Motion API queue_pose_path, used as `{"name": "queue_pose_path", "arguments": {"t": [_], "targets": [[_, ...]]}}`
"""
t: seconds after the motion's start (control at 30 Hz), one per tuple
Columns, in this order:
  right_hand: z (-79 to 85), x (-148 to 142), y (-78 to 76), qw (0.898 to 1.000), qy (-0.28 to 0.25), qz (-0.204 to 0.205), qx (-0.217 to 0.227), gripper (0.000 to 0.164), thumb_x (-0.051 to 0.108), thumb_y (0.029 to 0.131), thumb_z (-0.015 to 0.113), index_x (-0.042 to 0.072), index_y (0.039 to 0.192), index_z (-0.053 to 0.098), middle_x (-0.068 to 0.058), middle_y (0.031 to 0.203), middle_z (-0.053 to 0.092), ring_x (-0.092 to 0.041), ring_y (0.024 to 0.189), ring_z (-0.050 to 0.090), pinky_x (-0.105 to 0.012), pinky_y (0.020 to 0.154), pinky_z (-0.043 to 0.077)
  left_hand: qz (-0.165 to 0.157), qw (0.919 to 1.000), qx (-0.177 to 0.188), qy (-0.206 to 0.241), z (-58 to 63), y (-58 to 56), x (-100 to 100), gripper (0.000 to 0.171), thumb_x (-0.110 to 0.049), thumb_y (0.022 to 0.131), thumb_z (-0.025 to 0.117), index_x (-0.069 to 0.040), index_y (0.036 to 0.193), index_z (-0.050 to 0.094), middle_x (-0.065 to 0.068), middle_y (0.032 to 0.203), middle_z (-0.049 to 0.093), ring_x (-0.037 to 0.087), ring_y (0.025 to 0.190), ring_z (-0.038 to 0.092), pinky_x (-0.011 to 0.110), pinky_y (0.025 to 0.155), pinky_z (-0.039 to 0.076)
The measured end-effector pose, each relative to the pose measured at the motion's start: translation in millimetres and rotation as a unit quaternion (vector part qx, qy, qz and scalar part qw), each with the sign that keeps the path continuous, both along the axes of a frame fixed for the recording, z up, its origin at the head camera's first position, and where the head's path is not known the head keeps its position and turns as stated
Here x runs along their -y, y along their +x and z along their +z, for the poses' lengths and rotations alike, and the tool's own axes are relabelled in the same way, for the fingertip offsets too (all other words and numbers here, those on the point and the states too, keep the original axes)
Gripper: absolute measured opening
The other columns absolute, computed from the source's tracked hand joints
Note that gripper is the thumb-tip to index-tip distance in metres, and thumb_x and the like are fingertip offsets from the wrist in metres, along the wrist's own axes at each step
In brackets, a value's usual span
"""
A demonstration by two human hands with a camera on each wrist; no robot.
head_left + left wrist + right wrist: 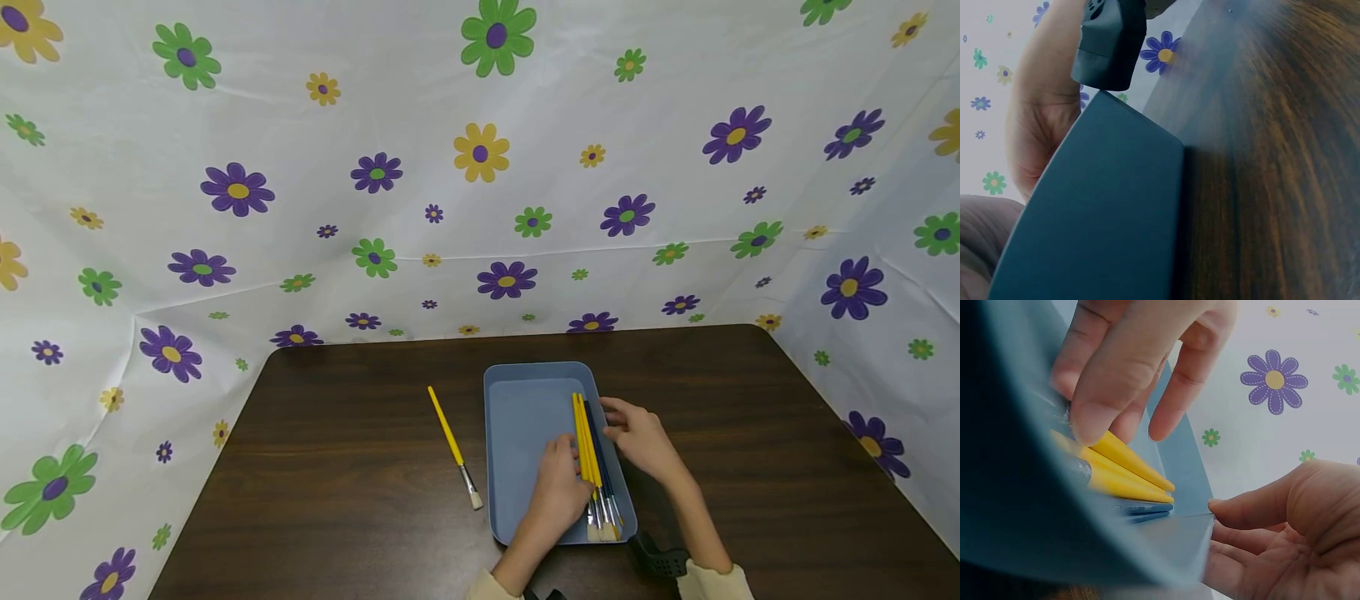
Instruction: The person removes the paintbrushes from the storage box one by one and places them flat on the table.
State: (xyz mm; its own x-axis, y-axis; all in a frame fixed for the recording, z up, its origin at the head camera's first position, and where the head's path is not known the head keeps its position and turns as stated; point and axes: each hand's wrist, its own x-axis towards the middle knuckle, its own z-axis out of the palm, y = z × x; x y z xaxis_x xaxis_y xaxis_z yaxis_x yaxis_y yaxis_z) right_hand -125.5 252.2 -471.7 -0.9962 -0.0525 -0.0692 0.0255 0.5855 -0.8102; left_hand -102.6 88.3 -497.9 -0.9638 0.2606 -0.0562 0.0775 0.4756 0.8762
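Observation:
A blue-grey tray (525,408) lies on the table, with several yellow paintbrushes (587,442) and dark blue paintbrushes (600,446) side by side along its right wall, bristles towards the near end. My left hand (557,487) reaches into the tray over the near wall. Its curled fingers and thumb pinch a yellow paintbrush (1129,456); the exact contact is partly hidden. At the right wall, my right hand (645,437) touches the tray from outside, thumb tip against the rim (1210,512) and fingers loosely bent. In the left wrist view, the tray's outer wall (1104,200) hides the brushes.
A single yellow paintbrush (447,429) lies on the dark wooden table (337,467) left of the tray, bristles towards me. A white flowered sheet (420,100) hangs behind the table and at its sides. A black wrist strap (660,557) is on the right forearm.

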Motion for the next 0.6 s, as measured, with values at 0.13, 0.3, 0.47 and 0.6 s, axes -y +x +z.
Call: {"name": "queue_pose_path", "arguments": {"t": [0.13,0.3,0.47,0.6], "targets": [[0.7,0.3,0.1,1.000,-0.001,0.000,0.002,0.047,-0.006,0.099,0.058,-0.014,0.144,0.049,-0.039,0.130,0.060,-0.043,0.106,0.069,-0.040,0.069,0.061,-0.001,1.0000,0.004,-0.005,1.2,0.6,-0.5,0.063,0.015,0.077,0.078,0.004,0.135,0.056,0.010,0.111,0.059,0.017,0.092,0.064,0.027,0.076,0.058],[1.0,0.0,-0.2,1.000,-0.001,0.000,0.003,0.047,-0.006,0.099,0.058,-0.014,0.144,0.048,-0.039,0.131,0.059,-0.043,0.107,0.069,-0.040,0.069,0.061,-0.006,0.9999,-0.001,-0.012,0.5,-1.0,-1.2,0.064,0.014,0.075,0.078,0.003,0.135,0.056,0.010,0.111,0.058,0.019,0.093,0.064,0.027,0.076,0.057],[-0.8,-0.1,-0.3,1.000,0.002,-0.002,0.003,0.047,-0.006,0.099,0.058,-0.013,0.144,0.049,-0.038,0.131,0.060,-0.043,0.107,0.069,-0.040,0.070,0.061,-0.006,0.9988,-0.015,-0.047,0.5,-1.6,-4.4,0.066,0.011,0.071,0.081,0.004,0.132,0.057,0.010,0.106,0.055,0.018,0.087,0.056,0.027,0.074,0.053],[-2.1,0.4,-0.7,1.000,-0.002,-0.001,0.001,0.047,-0.006,0.098,0.058,-0.013,0.144,0.049,-0.038,0.130,0.060,-0.044,0.107,0.070,-0.040,0.069,0.061,0.000,0.9972,-0.030,-0.068,-0.2,-0.8,-7.2,0.065,0.009,0.070,0.083,0.004,0.128,0.056,0.009,0.099,0.051,0.018,0.080,0.051,0.028,0.069,0.052]]}}
